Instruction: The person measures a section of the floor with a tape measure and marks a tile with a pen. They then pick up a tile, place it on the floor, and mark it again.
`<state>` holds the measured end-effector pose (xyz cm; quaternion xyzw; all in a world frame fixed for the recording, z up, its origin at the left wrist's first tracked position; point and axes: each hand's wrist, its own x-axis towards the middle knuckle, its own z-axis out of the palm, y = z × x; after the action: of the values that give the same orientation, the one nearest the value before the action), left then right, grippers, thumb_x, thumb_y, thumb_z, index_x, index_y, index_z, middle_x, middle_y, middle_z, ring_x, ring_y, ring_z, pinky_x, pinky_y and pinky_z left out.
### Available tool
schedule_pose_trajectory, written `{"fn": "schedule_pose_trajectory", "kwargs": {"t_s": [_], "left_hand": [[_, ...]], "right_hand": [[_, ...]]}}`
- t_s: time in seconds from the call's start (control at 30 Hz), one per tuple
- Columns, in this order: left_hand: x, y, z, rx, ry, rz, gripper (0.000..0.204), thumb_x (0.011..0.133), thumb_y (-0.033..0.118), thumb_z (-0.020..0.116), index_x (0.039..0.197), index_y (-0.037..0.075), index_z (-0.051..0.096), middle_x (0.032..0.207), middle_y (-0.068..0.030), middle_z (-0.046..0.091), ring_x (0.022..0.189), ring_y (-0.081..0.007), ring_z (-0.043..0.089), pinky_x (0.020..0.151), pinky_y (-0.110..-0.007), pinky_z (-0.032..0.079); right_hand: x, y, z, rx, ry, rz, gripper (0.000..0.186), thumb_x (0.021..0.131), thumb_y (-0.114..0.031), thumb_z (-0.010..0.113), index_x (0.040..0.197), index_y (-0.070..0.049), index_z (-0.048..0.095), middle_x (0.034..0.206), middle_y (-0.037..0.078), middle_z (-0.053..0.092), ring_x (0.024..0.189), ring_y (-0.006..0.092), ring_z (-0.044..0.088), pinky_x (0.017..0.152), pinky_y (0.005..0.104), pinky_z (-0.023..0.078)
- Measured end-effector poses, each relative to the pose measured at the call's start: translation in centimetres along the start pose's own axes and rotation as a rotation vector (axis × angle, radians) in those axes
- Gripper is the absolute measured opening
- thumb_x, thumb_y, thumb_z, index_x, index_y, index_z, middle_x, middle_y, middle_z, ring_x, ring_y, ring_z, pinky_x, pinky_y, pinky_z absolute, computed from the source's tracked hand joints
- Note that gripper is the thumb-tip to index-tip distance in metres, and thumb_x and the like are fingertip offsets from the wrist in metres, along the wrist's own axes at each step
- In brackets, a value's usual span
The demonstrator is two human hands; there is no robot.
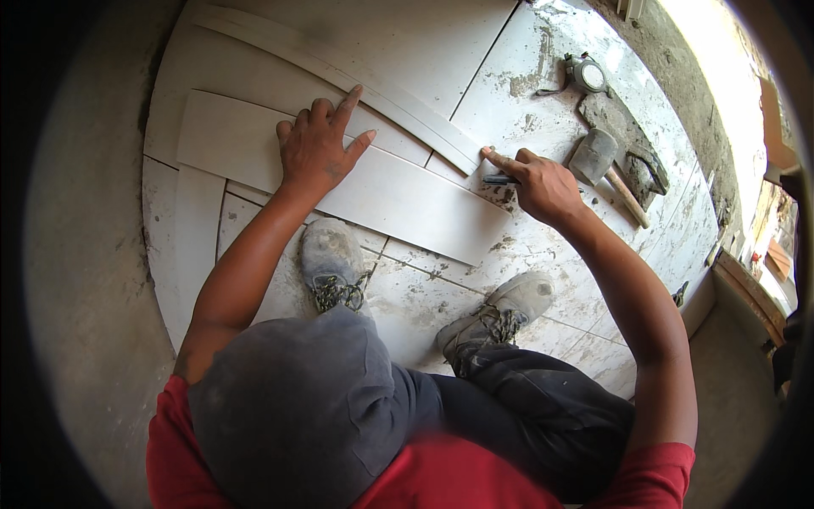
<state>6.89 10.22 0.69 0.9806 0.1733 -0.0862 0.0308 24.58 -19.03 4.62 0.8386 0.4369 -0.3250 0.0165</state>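
Note:
A long, narrow pale strip (398, 106) lies slantwise over the white floor tiles, from the far left toward the middle. My left hand (315, 151) is spread open, its index fingertip on the strip's near edge. Under that hand lies a loose white tile plank (415, 204). My right hand (543, 187) is at the strip's right end, its index finger stretched out to the corner. The other fingers of that hand are curled round a slim dark pen-like tool (500, 179), which is mostly hidden.
To the right lie a mallet (595, 157) with a wooden handle, a mortar-caked trowel (617, 123) and a tape measure (588, 75) with a round pale face. My dusty shoes (332, 259) stand on the smeared floor tiles (407, 293). A grey wall (85, 254) rises at left.

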Motion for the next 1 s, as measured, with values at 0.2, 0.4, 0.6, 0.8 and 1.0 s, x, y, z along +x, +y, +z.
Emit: {"fn": "schedule_pose_trajectory", "kwargs": {"t_s": [0.2, 0.4, 0.6, 0.8, 1.0], "left_hand": [[0.40, -1.27, -0.52, -0.001, -0.021, 0.006, 0.066, 0.095, 0.057, 0.058, 0.154, 0.037, 0.039, 0.111, -0.0073, 0.054, 0.094, -0.0228, 0.057, 0.080, -0.044, 0.035], [0.36, -1.13, -0.82, 0.026, -0.033, 0.056, 0.063, 0.096, 0.055, 0.056, 0.154, 0.040, 0.038, 0.110, -0.0073, 0.053, 0.096, -0.0230, 0.055, 0.083, -0.045, 0.036], [0.59, -0.81, -0.81, 0.060, -0.035, 0.136, 0.055, 0.100, 0.047, 0.054, 0.152, 0.041, 0.040, 0.109, -0.0075, 0.051, 0.095, -0.0233, 0.054, 0.085, -0.045, 0.036], [0.22, -0.43, -0.62, 0.049, -0.012, 0.170, 0.053, 0.100, 0.043, 0.056, 0.151, 0.042, 0.041, 0.108, -0.0066, 0.051, 0.094, -0.0229, 0.053, 0.085, -0.044, 0.035], [0.18, -0.60, -0.71, 0.019, -0.016, 0.086, 0.055, 0.098, 0.047, 0.058, 0.150, 0.044, 0.042, 0.107, -0.0061, 0.051, 0.094, -0.0224, 0.053, 0.084, -0.045, 0.035]], "right_hand": [[0.04, 0.20, 0.22, 0.001, 0.026, -0.032, 0.062, 0.094, -0.001, 0.048, 0.143, -0.039, 0.055, 0.097, 0.009, 0.067, 0.077, 0.0301, 0.069, 0.063, 0.0407, 0.054], [-0.05, 0.16, 0.35, 0.011, 0.057, -0.035, 0.059, 0.094, -0.004, 0.048, 0.141, -0.038, 0.057, 0.095, 0.009, 0.066, 0.077, 0.0312, 0.069, 0.064, 0.0418, 0.054], [-0.01, 0.06, 0.10, 0.032, 0.059, -0.036, 0.057, 0.093, -0.006, 0.049, 0.140, -0.037, 0.059, 0.094, 0.010, 0.065, 0.079, 0.0318, 0.068, 0.067, 0.0418, 0.054], [-0.09, -0.03, 0.09, 0.027, 0.060, -0.036, 0.057, 0.093, -0.005, 0.049, 0.140, -0.036, 0.059, 0.094, 0.010, 0.065, 0.079, 0.0317, 0.068, 0.067, 0.0416, 0.055], [-0.12, 0.00, 0.15, 0.026, 0.049, -0.023, 0.057, 0.093, -0.006, 0.050, 0.140, -0.036, 0.059, 0.094, 0.011, 0.064, 0.079, 0.0317, 0.068, 0.068, 0.0416, 0.055]]}}
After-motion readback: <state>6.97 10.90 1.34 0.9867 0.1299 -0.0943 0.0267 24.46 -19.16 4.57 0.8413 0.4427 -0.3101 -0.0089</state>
